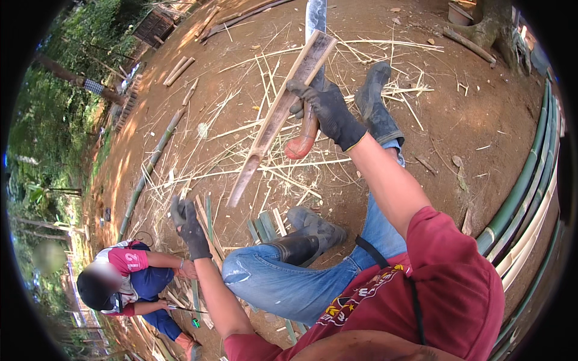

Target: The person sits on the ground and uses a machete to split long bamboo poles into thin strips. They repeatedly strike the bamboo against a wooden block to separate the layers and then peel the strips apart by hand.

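My right hand (330,111), in a dark work glove, is closed around a machete and a split bamboo piece together. The machete's brown handle (305,133) ends in a reddish curved knob below the hand, while its blade (315,17) points away at the top. The split bamboo piece (279,120) slants from upper right to lower left, its hollow side showing. Lower left, my left hand (191,230), also gloved, is raised with its fingers loosely apart and nothing visible in them. Bamboo strips (209,219) lie just beyond it.
Thin bamboo shavings (241,129) litter the dirt ground. A long green bamboo pole (150,162) lies at left. Nearby, a person (129,274) crouches at lower left with a tool in hand. Several bamboo poles (530,174) run along the right, below a tree trunk (497,33).
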A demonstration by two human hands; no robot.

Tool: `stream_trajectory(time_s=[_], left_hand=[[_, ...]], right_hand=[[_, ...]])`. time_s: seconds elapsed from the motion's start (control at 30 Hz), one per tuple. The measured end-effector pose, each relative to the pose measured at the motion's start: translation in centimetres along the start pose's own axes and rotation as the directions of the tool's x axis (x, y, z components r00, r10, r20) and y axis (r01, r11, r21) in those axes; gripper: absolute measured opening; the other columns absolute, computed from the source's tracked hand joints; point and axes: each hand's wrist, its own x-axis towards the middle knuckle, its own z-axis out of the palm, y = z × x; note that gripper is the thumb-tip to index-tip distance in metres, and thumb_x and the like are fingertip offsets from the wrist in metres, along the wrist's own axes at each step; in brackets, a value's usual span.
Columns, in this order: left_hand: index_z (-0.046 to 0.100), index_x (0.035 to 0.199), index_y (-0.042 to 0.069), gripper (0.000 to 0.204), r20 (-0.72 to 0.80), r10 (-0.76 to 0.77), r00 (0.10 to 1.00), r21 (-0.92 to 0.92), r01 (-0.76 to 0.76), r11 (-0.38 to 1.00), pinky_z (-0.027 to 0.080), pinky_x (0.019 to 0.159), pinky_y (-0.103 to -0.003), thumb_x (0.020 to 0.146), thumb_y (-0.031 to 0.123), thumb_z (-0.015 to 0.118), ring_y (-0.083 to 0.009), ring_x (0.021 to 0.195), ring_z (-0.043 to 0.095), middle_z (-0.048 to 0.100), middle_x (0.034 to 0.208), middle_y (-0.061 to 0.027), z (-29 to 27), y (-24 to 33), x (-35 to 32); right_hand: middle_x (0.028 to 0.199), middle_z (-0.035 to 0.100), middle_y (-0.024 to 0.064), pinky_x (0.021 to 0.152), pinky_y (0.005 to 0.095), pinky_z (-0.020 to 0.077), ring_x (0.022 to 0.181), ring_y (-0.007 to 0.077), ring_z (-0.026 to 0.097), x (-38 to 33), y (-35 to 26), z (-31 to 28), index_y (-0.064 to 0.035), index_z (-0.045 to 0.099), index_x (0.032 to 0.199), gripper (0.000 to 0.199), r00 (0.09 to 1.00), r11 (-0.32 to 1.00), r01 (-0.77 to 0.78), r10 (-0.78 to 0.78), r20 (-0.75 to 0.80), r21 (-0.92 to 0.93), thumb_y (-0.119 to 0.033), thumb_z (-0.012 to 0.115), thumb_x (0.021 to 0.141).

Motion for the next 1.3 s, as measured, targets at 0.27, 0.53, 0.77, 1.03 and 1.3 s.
stream_trajectory(time_s=[0.27,0.53,0.77,1.03,1.3], left_hand=[[0.038,0.145,0.005,0.061,0.745,0.226,0.627,-0.032,-0.305,0.952,0.048,0.096,-0.038,0.093,0.024,0.064,-0.0249,0.113,0.06,0.06,0.125,-0.0156,17.5,12.2,-0.1],[0.071,0.11,0.012,0.037,0.689,0.01,0.725,0.186,-0.19,0.964,0.049,0.084,-0.038,0.095,0.043,0.058,-0.0257,0.091,0.067,0.072,0.098,-0.0101,17.0,9.9,-2.5],[0.067,0.112,0.004,0.033,0.495,0.19,0.848,-0.004,-0.216,0.976,0.053,0.078,-0.033,0.093,0.03,0.067,-0.017,0.085,0.069,0.073,0.095,-0.0093,17.7,8.2,-1.4],[0.058,0.097,0.007,0.028,0.028,0.142,0.989,-0.621,-0.094,0.778,0.053,0.083,-0.04,0.087,0.031,0.069,-0.0163,0.075,0.059,0.057,0.075,-0.0045,12.5,8.5,3.0],[0.052,0.071,0.014,0.04,-0.143,0.082,0.986,-0.717,-0.16,0.679,0.029,0.048,-0.028,0.085,0.051,0.056,-0.0125,0.048,0.033,0.034,0.054,0.001,9.8,11.8,-0.3]], right_hand=[[0.076,0.069,0.0103,0.059,0.0301,0.0548,0.067,0.0141,0.066,0.2,-3.5,2.8,0.005,0.069,0.098,0.03,0.894,0.83,0.329,-0.119,0.432,-0.451,-0.02,0.073,0.083],[0.078,0.069,0.009,0.059,0.0287,0.0538,0.068,0.0103,0.065,-1.6,-7.7,7.4,0.0011,0.066,0.114,0.046,0.849,0.826,0.312,-0.02,0.528,-0.469,-0.033,0.075,0.084],[0.095,0.069,0.0037,0.057,0.0242,0.0517,0.062,0.0117,0.062,-1.0,-10.6,7.9,-0.0083,0.054,0.138,0.049,0.757,0.939,0.267,-0.065,0.65,-0.217,-0.026,0.065,0.094],[0.068,0.062,0.0078,0.053,0.0269,0.0508,0.059,0.0138,0.061,-1.5,-4.5,1.0,0.0019,0.065,0.097,0.032,0.997,0.905,-0.04,0.065,0.045,-0.424,-0.029,0.059,0.097],[0.082,0.068,0.0161,0.059,0.0329,0.0539,0.068,0.0234,0.067,-11.9,12.3,0.5,-0.0009,0.054,0.127,0.042,0.946,0.596,0.301,-0.087,0.313,-0.744,-0.03,0.053,0.097]])
